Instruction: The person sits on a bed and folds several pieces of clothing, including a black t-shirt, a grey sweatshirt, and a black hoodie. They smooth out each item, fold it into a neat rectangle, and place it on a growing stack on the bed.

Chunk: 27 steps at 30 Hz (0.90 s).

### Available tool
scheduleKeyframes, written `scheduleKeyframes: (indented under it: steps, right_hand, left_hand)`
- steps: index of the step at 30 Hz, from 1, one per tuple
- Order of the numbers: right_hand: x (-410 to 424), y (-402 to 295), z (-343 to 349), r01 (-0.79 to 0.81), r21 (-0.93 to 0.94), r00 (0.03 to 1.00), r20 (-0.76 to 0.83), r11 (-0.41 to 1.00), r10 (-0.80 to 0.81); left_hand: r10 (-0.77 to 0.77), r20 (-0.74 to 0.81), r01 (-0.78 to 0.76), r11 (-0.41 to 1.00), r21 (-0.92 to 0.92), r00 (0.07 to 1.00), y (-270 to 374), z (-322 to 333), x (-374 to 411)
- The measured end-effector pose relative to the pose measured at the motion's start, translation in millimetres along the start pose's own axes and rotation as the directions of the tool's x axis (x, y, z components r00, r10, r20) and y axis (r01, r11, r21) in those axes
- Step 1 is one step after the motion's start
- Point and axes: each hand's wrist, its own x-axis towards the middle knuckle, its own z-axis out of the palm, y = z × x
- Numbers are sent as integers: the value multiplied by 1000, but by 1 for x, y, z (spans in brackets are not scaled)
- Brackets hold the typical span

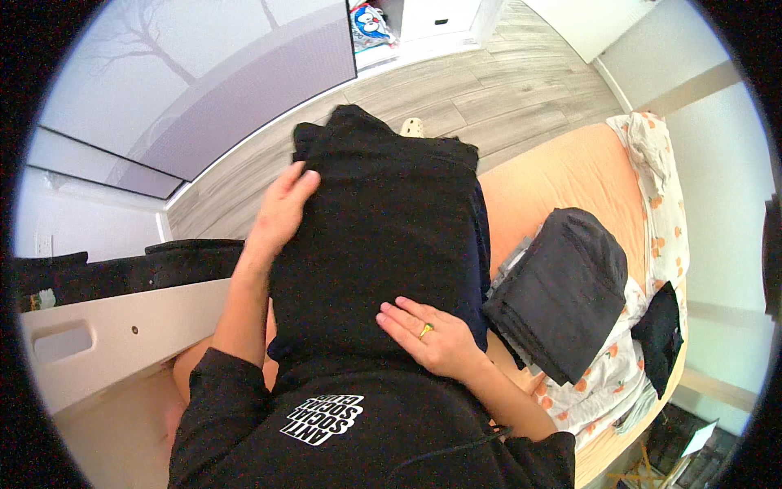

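A black garment (379, 238) lies spread over my lap, its far edge bunched and uneven. My left hand (286, 198) rests at its upper left edge, with thumb and fingers slightly apart. Lower on the right, my right hand (431, 336) lies flat on the cloth, fingers extended, a ring with a green stone on one finger. Dark blue fabric shows beneath the garment's right side. To the right, a folded stack of dark grey clothing (565, 293) sits on the bed.
The bed has an orange sheet (556, 177) and a rumpled white blanket with orange fruit print (663, 226). A black cloth (660, 336) lies at its far right. A pale bed rail (134, 342) stands on the left. A cream clog (413, 127) is on the wood-look floor (489, 91).
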Motion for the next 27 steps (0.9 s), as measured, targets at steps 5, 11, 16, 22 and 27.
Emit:
scheduleKeyframes:
  steps: [5, 11, 16, 22, 27]
  right_hand:
    - [9, -9, 19, -59, 60, 986, 158, 996, 49]
    - [3, 1, 1, -194, 343, 980, 118, 919, 163]
    - [-16, 26, -21, -677, 411, 631, -103, 611, 769]
    - [-12, 27, -1, -812, 473, 514, 305, 341, 802]
    - [-11, 32, 29, -778, 561, 509, 301, 282, 807]
  left_hand:
    - [-1, -80, 38, 884, 466, 997, -28, -17, 7]
    - [123, -76, -68, 861, 504, 990, -44, -11, 7]
    - [219, -171, -110, 864, 492, 961, -47, -16, 5]
    - [52, -186, 31, 907, 421, 981, -56, -28, 16]
    - [-424, -7, 417, 888, 193, 906, -97, -52, 12]
